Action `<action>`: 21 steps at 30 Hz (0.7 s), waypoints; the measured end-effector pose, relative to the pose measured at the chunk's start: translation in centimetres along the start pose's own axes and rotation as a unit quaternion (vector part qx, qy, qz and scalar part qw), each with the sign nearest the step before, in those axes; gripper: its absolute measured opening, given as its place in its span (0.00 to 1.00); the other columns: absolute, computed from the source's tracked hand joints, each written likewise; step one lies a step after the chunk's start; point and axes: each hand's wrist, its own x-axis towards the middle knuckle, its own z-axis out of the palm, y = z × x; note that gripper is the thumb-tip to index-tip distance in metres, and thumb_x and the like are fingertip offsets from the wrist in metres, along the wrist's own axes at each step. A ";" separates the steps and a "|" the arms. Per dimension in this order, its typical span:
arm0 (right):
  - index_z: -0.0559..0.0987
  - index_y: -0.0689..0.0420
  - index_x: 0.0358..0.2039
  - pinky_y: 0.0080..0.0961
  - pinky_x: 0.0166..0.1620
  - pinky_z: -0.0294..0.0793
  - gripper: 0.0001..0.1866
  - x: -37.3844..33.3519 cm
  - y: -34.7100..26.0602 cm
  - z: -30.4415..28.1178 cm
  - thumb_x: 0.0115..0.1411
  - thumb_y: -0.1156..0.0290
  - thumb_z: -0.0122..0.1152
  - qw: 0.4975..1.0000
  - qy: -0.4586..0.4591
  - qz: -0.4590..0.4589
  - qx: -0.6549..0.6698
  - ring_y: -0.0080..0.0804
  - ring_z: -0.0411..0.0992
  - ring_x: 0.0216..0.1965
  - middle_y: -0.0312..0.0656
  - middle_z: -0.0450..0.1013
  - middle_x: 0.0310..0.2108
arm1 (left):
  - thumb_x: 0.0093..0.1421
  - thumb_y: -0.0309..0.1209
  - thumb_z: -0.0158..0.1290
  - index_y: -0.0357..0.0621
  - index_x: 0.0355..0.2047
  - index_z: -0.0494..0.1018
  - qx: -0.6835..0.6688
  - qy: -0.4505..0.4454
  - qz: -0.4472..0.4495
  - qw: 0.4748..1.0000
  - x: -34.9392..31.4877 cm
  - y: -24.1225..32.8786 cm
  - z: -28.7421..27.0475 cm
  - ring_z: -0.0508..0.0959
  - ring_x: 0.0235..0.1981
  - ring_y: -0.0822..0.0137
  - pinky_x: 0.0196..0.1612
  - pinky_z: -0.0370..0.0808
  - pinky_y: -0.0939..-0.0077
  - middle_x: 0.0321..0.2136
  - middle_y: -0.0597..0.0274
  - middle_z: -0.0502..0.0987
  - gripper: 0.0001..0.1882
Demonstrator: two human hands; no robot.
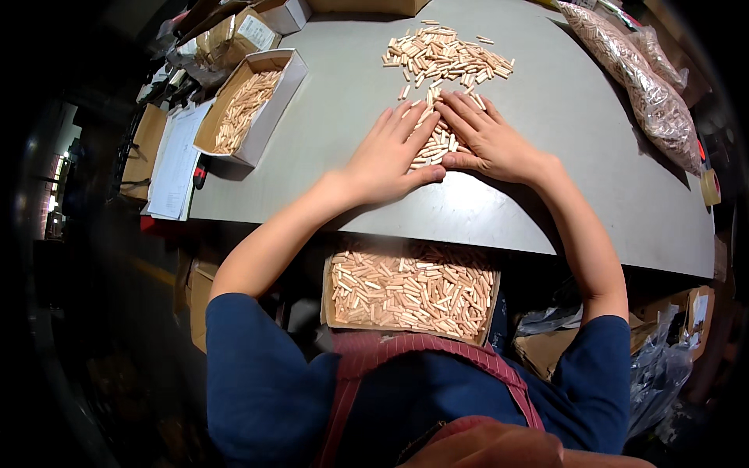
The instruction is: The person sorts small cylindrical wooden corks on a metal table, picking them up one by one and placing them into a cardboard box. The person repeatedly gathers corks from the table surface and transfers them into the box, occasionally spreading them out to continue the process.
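My left hand and my right hand lie on the grey table with fingers stretched forward and angled toward each other. Between them sits a small heap of short pale wooden dowels, partly covered by the fingers of both hands. My two thumbs point inward at the near side of this heap, almost meeting. Just beyond my fingertips a larger loose pile of the same dowels spreads over the table. Below the table's front edge, close to my body, an open cardboard box holds many more dowels.
On the left stands a white open box part-filled with dowels, beside paper sheets and a red-and-black handle. A long clear bag of dowels lies along the right edge, near a tape roll. Cardboard and plastic are at lower right.
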 end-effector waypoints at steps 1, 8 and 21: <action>0.54 0.57 0.78 0.58 0.79 0.40 0.52 0.1 -0.5 0.1 0.70 0.28 0.43 1.000 -0.001 -0.008 -0.003 0.53 0.43 0.81 0.56 0.48 0.79 | 0.71 0.59 0.51 0.36 0.76 0.54 0.007 -0.002 -0.005 1.000 -0.8 0.5 -0.3 0.53 0.76 0.36 0.77 0.49 0.42 0.74 0.34 0.55 0.47; 0.59 0.57 0.77 0.59 0.78 0.38 0.48 0.4 -2.1 0.2 0.70 0.33 0.50 0.998 0.036 -0.056 0.014 0.55 0.48 0.79 0.56 0.54 0.77 | 0.72 0.56 0.49 0.40 0.77 0.54 0.020 -0.004 -0.054 0.998 -3.9 2.2 -0.7 0.52 0.76 0.34 0.76 0.47 0.36 0.76 0.38 0.54 0.44; 0.83 0.61 0.53 0.34 0.59 0.76 0.21 0.2 5.5 -0.3 0.73 0.56 0.62 0.930 0.245 0.112 0.248 0.45 0.78 0.56 0.49 0.80 0.54 | 0.57 0.27 0.65 0.49 0.42 0.83 -0.042 0.123 0.097 0.987 2.4 1.1 -1.3 0.78 0.52 0.56 0.59 0.70 0.58 0.47 0.64 0.81 0.11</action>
